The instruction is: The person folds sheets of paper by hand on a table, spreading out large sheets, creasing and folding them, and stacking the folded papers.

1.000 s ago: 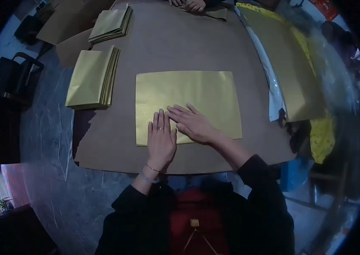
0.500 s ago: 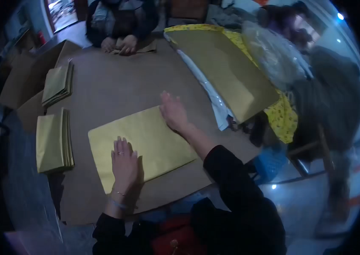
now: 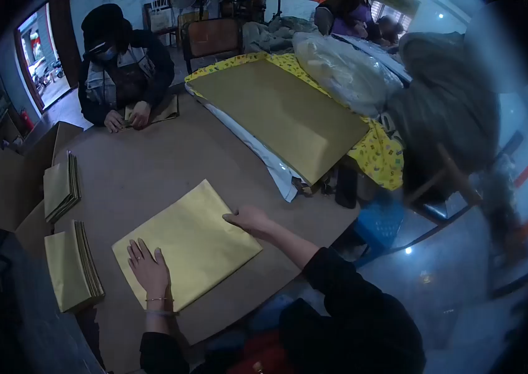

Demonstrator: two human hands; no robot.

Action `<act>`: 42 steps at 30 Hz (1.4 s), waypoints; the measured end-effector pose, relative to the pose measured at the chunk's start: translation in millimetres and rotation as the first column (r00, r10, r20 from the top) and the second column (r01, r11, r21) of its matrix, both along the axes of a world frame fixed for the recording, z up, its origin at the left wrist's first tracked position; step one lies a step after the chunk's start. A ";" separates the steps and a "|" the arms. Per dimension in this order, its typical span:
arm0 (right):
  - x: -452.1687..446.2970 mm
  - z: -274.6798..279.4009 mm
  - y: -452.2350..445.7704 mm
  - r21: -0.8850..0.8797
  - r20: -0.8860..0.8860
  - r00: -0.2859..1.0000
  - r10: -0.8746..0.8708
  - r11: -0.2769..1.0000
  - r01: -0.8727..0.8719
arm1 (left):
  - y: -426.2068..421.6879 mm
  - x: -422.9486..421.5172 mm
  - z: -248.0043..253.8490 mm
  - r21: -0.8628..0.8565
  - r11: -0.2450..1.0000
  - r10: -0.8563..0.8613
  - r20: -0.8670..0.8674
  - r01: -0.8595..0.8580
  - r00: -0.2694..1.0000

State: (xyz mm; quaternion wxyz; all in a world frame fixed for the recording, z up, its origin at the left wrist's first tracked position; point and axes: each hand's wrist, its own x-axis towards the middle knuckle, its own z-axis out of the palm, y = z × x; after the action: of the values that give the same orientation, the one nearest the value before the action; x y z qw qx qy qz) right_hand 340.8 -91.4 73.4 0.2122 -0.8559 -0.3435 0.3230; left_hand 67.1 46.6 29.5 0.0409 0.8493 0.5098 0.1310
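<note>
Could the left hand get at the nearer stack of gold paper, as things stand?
Probably yes: the left hand lies on the gold sheet, with only sheet and brown tabletop between it and the nearer stack.

My paper sheet [image 3: 192, 240] is plain, softly shining gold, as are the folded stacks [image 3: 63, 268]. My right sleeve [image 3: 363, 293] is black, my bangle [image 3: 159, 313] pale grey-blue, the cloth at my lap [image 3: 265, 354] red. I see a plain brown tabletop [image 3: 145, 162], duller brownish-gold flat sheets [image 3: 282, 118], yellow wrapping [image 3: 383, 157] dotted with small multicoloured figures, and a bright blue stool [image 3: 379, 224].
</note>
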 end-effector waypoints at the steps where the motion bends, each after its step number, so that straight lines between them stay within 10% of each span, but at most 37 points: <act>1: 1.6 -1.3 -1.3 0.018 -0.121 0.992 0.039 0.999 -0.037 | -0.5 0.0 0.8 0.002 1.000 -0.003 0.003 0.003 1.000; 7: -12.6 23.7 -23.0 0.291 -0.576 0.816 0.056 0.946 0.141 | 2.2 -0.1 -3.9 -0.032 0.999 -0.019 0.029 0.020 0.999; 17: -4.5 -37.4 -78.5 0.298 -0.655 0.752 -0.068 0.892 0.339 | 20.1 -35.2 -5.0 0.107 0.976 0.202 -0.120 -0.190 0.972; 23: -16.6 -11.9 -90.6 0.296 -0.601 0.795 -0.086 0.900 0.321 | -109.8 6.9 47.8 -0.059 0.986 -0.155 0.073 0.159 0.985; 28: -28.2 -14.1 -123.3 0.277 -0.112 0.958 -0.264 0.918 0.285 | -154.2 17.9 4.7 -0.105 0.935 -0.322 0.153 0.339 0.934; 33: -46.7 -13.0 -151.7 0.400 -0.214 0.936 -0.280 0.849 0.345 | -151.5 17.7 3.9 -0.070 0.913 -0.397 0.076 0.402 0.915; 35: -53.3 -8.0 -157.2 0.386 -0.678 0.703 -0.215 0.710 0.589 | -156.3 13.8 4.0 -0.098 0.909 -0.393 0.126 0.405 0.911; 42: -48.4 -33.3 -171.6 0.309 -0.844 0.527 -0.098 0.713 0.629 | -196.4 -11.6 14.6 -0.194 0.868 -0.452 0.075 0.458 0.889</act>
State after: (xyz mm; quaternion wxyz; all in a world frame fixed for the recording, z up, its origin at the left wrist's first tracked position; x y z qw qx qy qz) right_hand 292.3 -263.0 40.0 0.6564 -0.5718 -0.0981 0.4822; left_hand 55.5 -149.8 44.1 0.1656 0.9346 0.3057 0.0755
